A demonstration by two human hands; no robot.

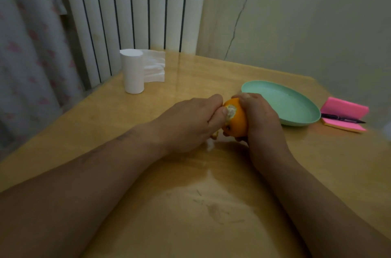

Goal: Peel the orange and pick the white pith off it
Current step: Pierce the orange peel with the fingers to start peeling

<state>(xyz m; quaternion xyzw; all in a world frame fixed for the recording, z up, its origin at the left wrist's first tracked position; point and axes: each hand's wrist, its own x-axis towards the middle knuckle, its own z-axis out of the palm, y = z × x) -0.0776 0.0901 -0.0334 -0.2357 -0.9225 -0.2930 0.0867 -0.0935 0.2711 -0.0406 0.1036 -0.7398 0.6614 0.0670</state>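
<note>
We peel the orange (238, 123) over the middle of the bench (190, 205).
Our right hand (260, 118) curls its fingers round the orange, near the green plate (284, 100); our left hand (190, 122) pinches the peel (226, 107) at a white patch (231, 112).

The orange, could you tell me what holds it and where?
The right hand grips the orange round its right side; the left hand pinches peel at the bared patch.
</note>
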